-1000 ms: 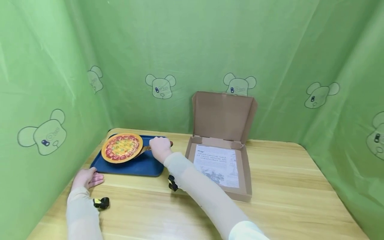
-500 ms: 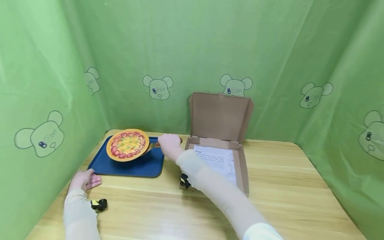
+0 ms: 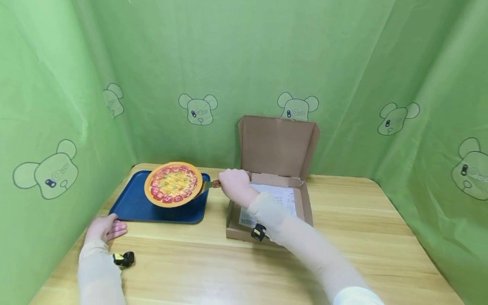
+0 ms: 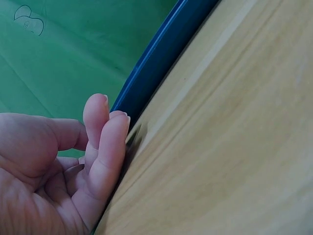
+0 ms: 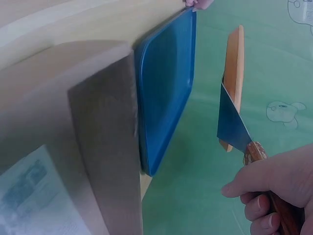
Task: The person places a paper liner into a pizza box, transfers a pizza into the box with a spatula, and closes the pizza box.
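My right hand [image 3: 238,186] grips the wooden handle of a pizza peel [image 5: 232,120] that has a flat metal blade. On the blade rests a round pizza [image 3: 173,184] with red and yellow topping, raised over the right part of a blue tray [image 3: 127,203]. From the side, the right wrist view shows the pizza as a thick tan disc, apart from the tray. My left hand [image 3: 102,228] touches the tray's near left corner, its fingers lying along the front edge. In the left wrist view those fingertips [image 4: 120,122] sit right at the blue rim.
An open cardboard pizza box [image 3: 277,146] stands right of the tray with its lid upright at the back. Printed paper [image 3: 284,195] lines its bottom, and my right forearm crosses over it. Green curtains [image 3: 236,51] enclose the wooden table [image 3: 350,220] at the back and sides.
My right hand has moved right with the peel and pizza, from over the tray to over the box's left edge. The pizza has risen and shifted right. The left hand stays at the tray corner.
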Demonstrator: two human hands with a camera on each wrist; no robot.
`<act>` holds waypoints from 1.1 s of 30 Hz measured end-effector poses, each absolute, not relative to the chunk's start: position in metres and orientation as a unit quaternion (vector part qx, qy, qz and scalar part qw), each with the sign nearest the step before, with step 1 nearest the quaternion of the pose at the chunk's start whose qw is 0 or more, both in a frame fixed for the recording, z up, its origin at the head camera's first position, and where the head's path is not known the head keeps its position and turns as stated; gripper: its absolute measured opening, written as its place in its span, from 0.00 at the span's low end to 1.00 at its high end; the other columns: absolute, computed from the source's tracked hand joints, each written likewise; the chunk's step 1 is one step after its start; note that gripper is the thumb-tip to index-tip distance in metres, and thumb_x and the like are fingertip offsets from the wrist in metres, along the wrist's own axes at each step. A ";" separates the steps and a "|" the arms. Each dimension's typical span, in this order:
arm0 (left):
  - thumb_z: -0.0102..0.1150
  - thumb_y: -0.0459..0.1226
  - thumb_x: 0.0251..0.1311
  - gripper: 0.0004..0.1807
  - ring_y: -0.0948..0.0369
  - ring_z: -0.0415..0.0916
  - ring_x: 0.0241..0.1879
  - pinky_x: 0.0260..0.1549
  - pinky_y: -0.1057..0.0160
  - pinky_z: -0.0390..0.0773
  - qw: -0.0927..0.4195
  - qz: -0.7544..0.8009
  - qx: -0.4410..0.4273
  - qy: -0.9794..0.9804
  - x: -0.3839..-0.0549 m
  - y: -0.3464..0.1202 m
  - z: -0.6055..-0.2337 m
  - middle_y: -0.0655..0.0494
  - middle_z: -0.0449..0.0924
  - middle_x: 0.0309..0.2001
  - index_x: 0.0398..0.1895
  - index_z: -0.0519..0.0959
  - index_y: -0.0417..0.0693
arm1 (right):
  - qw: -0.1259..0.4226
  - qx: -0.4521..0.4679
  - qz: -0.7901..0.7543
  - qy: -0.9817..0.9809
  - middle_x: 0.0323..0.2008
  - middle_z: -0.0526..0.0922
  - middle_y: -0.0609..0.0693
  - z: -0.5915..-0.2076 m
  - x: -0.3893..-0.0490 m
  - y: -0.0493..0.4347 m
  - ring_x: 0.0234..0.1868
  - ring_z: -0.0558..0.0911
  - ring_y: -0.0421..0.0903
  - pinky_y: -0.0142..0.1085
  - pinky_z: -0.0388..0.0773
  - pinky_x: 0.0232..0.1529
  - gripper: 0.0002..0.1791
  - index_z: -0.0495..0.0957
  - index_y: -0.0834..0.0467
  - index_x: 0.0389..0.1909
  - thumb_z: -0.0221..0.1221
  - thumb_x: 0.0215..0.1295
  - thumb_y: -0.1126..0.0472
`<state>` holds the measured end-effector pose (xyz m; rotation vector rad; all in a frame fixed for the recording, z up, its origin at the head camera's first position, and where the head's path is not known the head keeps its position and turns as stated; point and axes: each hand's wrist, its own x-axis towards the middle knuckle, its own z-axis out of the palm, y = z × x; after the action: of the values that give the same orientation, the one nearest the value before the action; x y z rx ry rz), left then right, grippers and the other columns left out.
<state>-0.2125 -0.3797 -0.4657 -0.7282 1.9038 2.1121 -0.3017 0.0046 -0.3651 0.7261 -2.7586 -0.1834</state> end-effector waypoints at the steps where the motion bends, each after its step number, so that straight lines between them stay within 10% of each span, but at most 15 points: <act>1: 0.30 0.34 0.75 0.12 0.64 0.83 0.22 0.34 0.66 0.86 0.104 0.716 -0.245 0.646 -0.213 -0.380 -0.466 0.54 0.80 0.20 0.39 0.64 0.35 | 0.136 0.248 -0.062 -0.957 0.27 0.87 0.47 -0.365 -0.301 0.009 0.25 0.84 0.46 0.41 0.74 0.15 0.08 0.83 0.49 0.25 0.63 0.63 0.57; 20: 0.30 0.37 0.76 0.19 0.61 0.84 0.22 0.32 0.63 0.86 0.142 0.677 -0.235 0.683 -0.211 -0.373 -0.451 0.53 0.82 0.19 0.39 0.67 0.28 | 0.148 0.233 -0.023 -0.961 0.22 0.83 0.48 -0.373 -0.283 0.085 0.19 0.77 0.47 0.42 0.69 0.12 0.04 0.80 0.50 0.25 0.64 0.57 0.61; 33: 0.39 0.40 0.74 0.21 0.68 0.79 0.24 0.31 0.67 0.85 0.056 0.610 -0.173 0.772 -0.236 -0.311 -0.423 0.60 0.80 0.25 0.54 0.66 0.27 | 0.203 0.248 -0.022 -0.947 0.21 0.84 0.50 -0.363 -0.277 0.135 0.18 0.79 0.50 0.43 0.70 0.12 0.08 0.78 0.53 0.22 0.68 0.52 0.60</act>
<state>-0.2358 -0.3113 -0.4234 -0.5244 2.3404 1.8492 -0.2770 0.1347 -0.3626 0.6916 -2.6424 -0.0616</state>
